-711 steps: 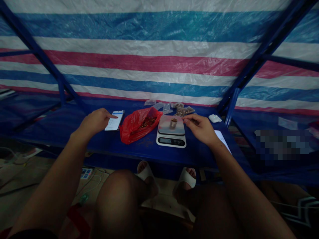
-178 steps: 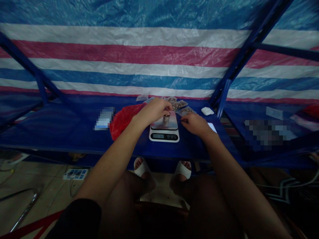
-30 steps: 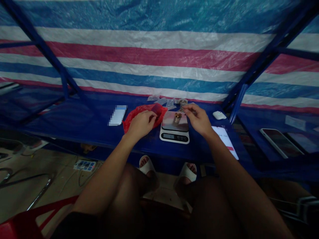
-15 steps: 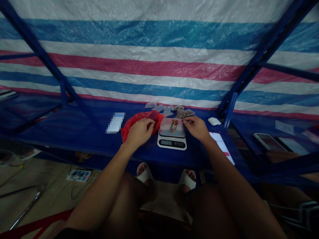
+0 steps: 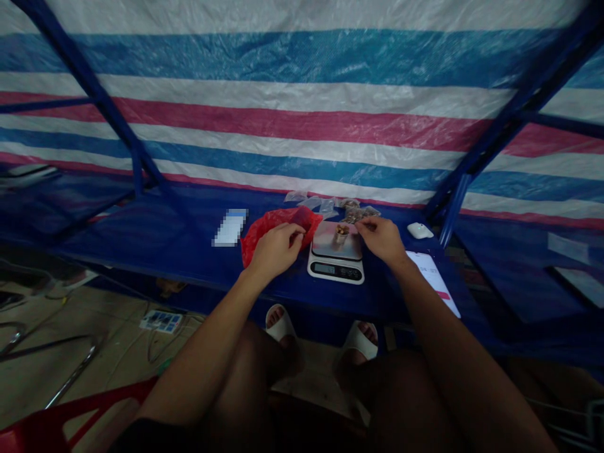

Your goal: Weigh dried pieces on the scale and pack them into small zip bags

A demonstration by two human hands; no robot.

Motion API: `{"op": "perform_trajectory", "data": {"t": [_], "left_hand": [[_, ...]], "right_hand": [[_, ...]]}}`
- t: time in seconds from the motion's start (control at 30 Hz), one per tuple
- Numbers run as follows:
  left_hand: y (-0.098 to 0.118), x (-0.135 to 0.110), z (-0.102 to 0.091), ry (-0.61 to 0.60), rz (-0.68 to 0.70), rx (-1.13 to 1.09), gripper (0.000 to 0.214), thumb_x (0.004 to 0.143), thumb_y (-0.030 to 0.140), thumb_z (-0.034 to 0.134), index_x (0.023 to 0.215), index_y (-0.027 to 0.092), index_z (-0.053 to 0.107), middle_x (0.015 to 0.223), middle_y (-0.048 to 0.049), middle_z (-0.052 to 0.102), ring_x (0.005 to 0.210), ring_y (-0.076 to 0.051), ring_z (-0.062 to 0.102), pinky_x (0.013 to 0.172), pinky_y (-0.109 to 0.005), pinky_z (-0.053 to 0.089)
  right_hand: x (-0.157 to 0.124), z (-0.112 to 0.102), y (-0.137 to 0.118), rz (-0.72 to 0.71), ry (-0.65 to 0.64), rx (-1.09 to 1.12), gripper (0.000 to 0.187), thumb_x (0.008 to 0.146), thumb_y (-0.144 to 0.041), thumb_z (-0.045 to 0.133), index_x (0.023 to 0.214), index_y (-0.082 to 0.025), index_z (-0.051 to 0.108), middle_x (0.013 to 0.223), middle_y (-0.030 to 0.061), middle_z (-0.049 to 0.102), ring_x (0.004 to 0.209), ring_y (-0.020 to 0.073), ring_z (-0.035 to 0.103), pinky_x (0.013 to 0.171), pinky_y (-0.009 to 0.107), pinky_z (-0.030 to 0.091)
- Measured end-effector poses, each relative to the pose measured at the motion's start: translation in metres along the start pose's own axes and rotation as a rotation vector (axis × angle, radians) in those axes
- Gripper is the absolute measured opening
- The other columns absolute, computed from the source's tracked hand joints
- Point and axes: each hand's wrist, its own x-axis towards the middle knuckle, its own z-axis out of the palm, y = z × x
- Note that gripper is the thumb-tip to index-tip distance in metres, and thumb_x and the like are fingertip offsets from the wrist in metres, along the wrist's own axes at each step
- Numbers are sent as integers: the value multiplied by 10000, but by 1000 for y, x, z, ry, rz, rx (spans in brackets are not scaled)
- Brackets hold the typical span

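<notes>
On my feed the left hand (image 5: 276, 250) sits curled at the edge of the red plastic bag (image 5: 278, 228), the right hand (image 5: 381, 241) pinches just beside the small metal cup (image 5: 341, 234) standing on the digital kitchen scale (image 5: 336, 269) on the blue table (image 5: 165, 251), and I cannot tell whether either holds anything.

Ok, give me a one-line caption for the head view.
Left hand at a red bag, right hand beside a digital scale bearing a small cup.

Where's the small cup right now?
In the head view, the small cup stands on the digital scale, between the red bag and the right hand.
</notes>
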Motion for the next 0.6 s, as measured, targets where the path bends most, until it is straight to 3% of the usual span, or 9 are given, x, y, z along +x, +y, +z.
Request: {"op": "perform_trajectory", "data": {"t": [0.1, 0.23, 0.4, 0.6], "left_hand": [[1, -1, -1, -12, -10, -5, 217, 1059, 207, 606, 1146, 218, 804, 1238, -74, 842, 1165, -277, 790, 1078, -436, 608], [2, -2, -1, -19, -6, -6, 215, 1057, 201, 601, 1136, 216, 801, 1240, -77, 840, 1176, -279, 787, 1084, -443, 606], [1, -2, 1, -32, 2, -1, 204, 1063, 214, 601, 1122, 224, 797, 1225, -72, 839, 1149, -279, 787, 1059, -444, 611], [4, -3, 0, -43, 26, 9, 206, 1075, 218, 593, 1111, 210, 795, 1203, -76, 837, 1121, -276, 784, 1036, -440, 609]], "right_hand": [[0, 0, -3, -26, 89, 157, 266, 950, -415, 688, 984, -208, 851, 986, 111, 853, 882, 300, 769, 877, 464, 594], [-2, -1, -17, -196, 103, 291, 273, 944, -461, 696, 942, -224, 831, 994, 103, 840, 938, 303, 764, 918, 482, 587], [-5, -4, -29, -354, 51, 264, 233, 968, -423, 686, 886, -246, 814, 1010, 93, 836, 997, 303, 765, 949, 485, 579], [-5, -2, -26, -375, 16, 228, 199, 972, -387, 696, 896, -253, 822, 1017, 96, 842, 1020, 318, 762, 968, 500, 580]]}}
